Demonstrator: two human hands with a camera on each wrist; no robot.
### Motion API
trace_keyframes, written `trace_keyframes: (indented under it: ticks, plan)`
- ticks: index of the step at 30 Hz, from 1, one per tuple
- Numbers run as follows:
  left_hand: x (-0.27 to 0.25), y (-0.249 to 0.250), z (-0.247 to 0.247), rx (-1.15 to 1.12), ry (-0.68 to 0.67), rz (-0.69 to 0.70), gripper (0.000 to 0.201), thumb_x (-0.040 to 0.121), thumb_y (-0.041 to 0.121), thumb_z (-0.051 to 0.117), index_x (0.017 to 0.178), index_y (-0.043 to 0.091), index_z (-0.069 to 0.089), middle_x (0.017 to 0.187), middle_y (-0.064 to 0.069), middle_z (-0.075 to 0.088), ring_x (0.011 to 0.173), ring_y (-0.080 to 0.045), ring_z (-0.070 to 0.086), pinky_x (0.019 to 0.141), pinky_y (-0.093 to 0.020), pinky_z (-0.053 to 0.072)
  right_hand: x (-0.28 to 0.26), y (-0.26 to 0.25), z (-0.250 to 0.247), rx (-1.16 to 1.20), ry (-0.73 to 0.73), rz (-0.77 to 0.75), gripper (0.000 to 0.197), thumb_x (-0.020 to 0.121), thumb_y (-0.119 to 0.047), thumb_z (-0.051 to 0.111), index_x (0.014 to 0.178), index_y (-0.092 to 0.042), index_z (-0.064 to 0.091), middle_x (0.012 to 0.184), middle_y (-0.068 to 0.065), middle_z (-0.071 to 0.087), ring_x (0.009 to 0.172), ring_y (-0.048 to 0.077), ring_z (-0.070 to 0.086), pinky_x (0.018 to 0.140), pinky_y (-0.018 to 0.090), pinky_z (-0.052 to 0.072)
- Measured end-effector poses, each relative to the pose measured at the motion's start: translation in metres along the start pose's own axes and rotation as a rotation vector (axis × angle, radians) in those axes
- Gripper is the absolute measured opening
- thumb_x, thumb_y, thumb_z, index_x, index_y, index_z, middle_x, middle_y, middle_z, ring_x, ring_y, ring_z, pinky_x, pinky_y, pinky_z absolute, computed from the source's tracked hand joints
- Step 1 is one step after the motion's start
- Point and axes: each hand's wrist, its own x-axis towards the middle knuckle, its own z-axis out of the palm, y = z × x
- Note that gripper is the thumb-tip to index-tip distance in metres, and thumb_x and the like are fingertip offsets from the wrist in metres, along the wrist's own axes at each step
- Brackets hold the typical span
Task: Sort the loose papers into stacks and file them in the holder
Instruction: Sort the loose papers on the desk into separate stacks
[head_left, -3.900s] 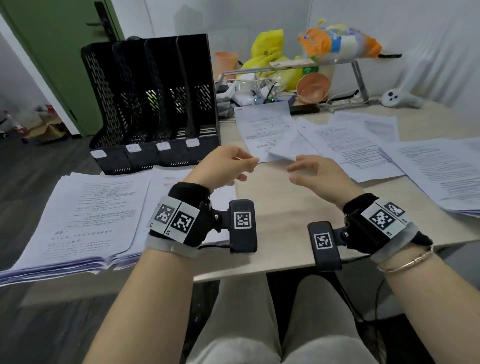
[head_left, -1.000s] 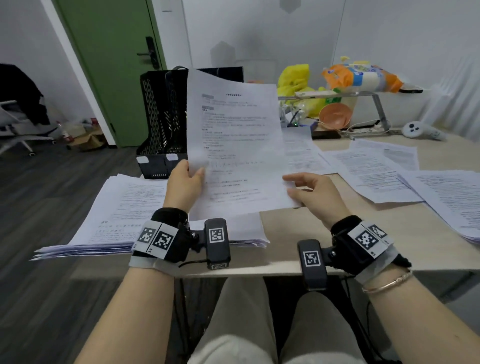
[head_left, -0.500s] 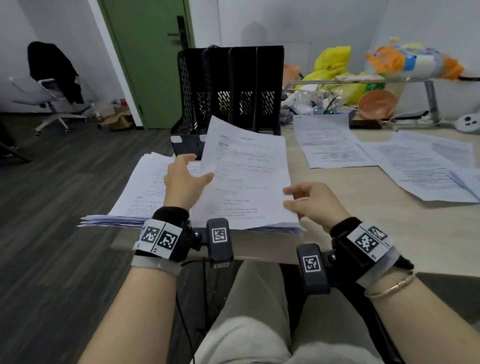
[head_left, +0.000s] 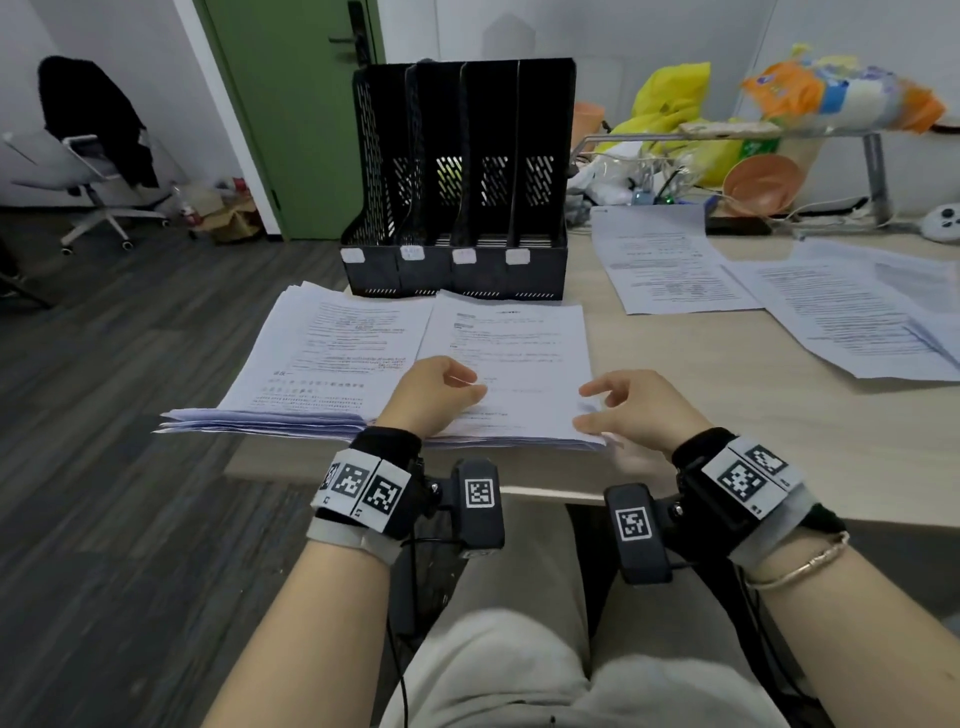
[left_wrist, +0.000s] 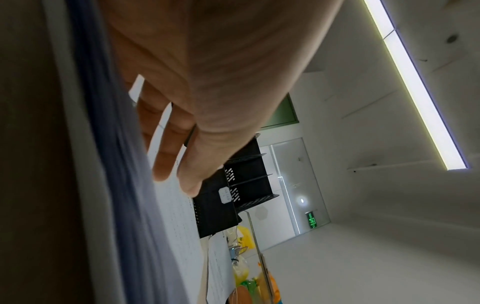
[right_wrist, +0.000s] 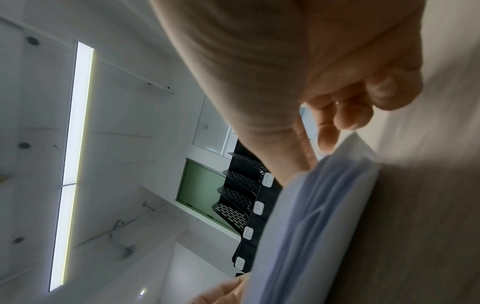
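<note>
Two paper stacks lie side by side at the table's front left: a left stack (head_left: 322, 364) and a right stack (head_left: 519, 343). Behind them stands the black four-slot file holder (head_left: 457, 182), its slots showing no papers. My left hand (head_left: 441, 395) rests on the right stack's near left part, fingers relaxed and holding nothing. In the left wrist view its fingers (left_wrist: 166, 144) lie over the top sheet. My right hand (head_left: 623, 405) hovers at that stack's right edge with loosely curled fingers (right_wrist: 345, 115) near the sheet's corner, gripping nothing. Loose printed sheets (head_left: 670, 260) lie spread to the right.
More loose papers (head_left: 852, 317) cover the table's right side. Behind them are a metal rack (head_left: 727, 137) with bags, an orange bowl (head_left: 761, 184) and a white controller (head_left: 943, 221). The table's left edge runs beside the left stack; an office chair (head_left: 88, 156) stands beyond.
The sheet that both hands held upright has come down flat onto the right stack. Both hands have let go of it and drawn back toward the stack's near edge.
</note>
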Motion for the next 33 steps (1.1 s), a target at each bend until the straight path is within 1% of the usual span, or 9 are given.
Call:
trace_keyframes:
  ticks: [3,6,11,15,19,23,26,30,33]
  plan:
    - [0.002,0.008,0.001,-0.002,0.031,0.030,0.024,0.089,0.028,0.063,0.109,0.014,0.062,0.103,0.000,0.065,0.097,-0.016,0.061,0.078,-0.025,0.043,-0.003,-0.002,-0.008,0.034,0.031,-0.039,0.034,0.077,-0.023,0.075,0.109,-0.017,0.066,0.090,-0.006,0.052,0.075,0.005,0.051,0.067,0.019,0.038]
    - [0.006,0.026,0.000,-0.019,0.053,0.087,0.020,0.090,0.028,0.061,0.106,0.016,0.062,0.103,0.001,0.065,0.097,-0.014,0.062,0.080,-0.025,0.045,-0.005,-0.005,-0.025,0.021,0.064,-0.086,0.032,0.081,-0.024,0.072,0.112,-0.016,0.065,0.104,-0.005,0.055,0.088,0.007,0.050,0.080,0.021,0.034]
    - [0.019,0.070,0.017,-0.024,0.001,0.184,0.019,0.091,0.030,0.059,0.105,0.018,0.062,0.101,0.004,0.066,0.094,-0.011,0.061,0.074,-0.021,0.044,-0.002,0.003,-0.063,0.066,0.124,-0.067,0.027,0.082,-0.021,0.070,0.109,-0.018,0.066,0.089,-0.015,0.054,0.099,0.012,0.051,0.082,0.022,0.035]
    - [0.029,0.104,0.042,-0.050,-0.073,0.220,0.022,0.091,0.029,0.059,0.107,0.014,0.063,0.099,0.003,0.067,0.086,-0.010,0.064,0.064,-0.018,0.044,0.000,0.020,-0.094,0.041,0.185,-0.046,0.024,0.082,-0.023,0.070,0.106,-0.022,0.067,0.109,-0.007,0.060,0.114,0.013,0.051,0.085,0.024,0.034]
    - [0.040,0.139,0.079,-0.057,-0.195,0.235,0.024,0.090,0.032,0.060,0.106,0.015,0.064,0.098,0.000,0.070,0.089,-0.014,0.067,0.073,-0.029,0.051,0.001,0.049,-0.131,-0.120,0.199,0.043,0.027,0.081,-0.029,0.070,0.107,-0.022,0.067,0.128,-0.004,0.055,0.119,0.011,0.048,0.089,0.025,0.032]
    - [0.050,0.165,0.119,-0.047,-0.296,0.225,0.023,0.090,0.036,0.059,0.102,0.018,0.064,0.098,0.000,0.071,0.091,-0.014,0.068,0.084,-0.036,0.053,-0.002,0.078,-0.164,-0.313,0.094,0.202,0.032,0.080,-0.028,0.071,0.110,-0.017,0.067,0.138,0.003,0.048,0.129,0.019,0.042,0.093,0.026,0.029]
    - [0.053,0.177,0.146,-0.038,-0.363,0.222,0.022,0.091,0.034,0.058,0.102,0.016,0.063,0.098,0.001,0.070,0.088,-0.012,0.067,0.081,-0.034,0.053,-0.003,0.099,-0.183,-0.343,0.073,0.302,0.042,0.081,-0.031,0.070,0.118,-0.012,0.062,0.140,0.006,0.046,0.128,0.021,0.043,0.090,0.026,0.031]
    - [0.055,0.188,0.177,-0.038,-0.464,0.189,0.022,0.092,0.032,0.057,0.103,0.014,0.062,0.099,0.001,0.069,0.081,-0.010,0.064,0.071,-0.027,0.048,0.003,0.121,-0.200,-0.415,0.052,0.382,0.057,0.082,-0.036,0.068,0.125,-0.002,0.055,0.144,0.013,0.041,0.128,0.027,0.044,0.100,0.033,0.035]
    - [0.056,0.190,0.194,-0.020,-0.524,0.148,0.022,0.093,0.032,0.056,0.103,0.014,0.060,0.101,-0.001,0.068,0.080,-0.012,0.063,0.069,-0.025,0.047,0.009,0.130,-0.206,-0.439,0.015,0.400,0.070,0.083,-0.042,0.065,0.136,-0.003,0.042,0.148,0.012,0.034,0.132,0.027,0.037,0.102,0.034,0.033]
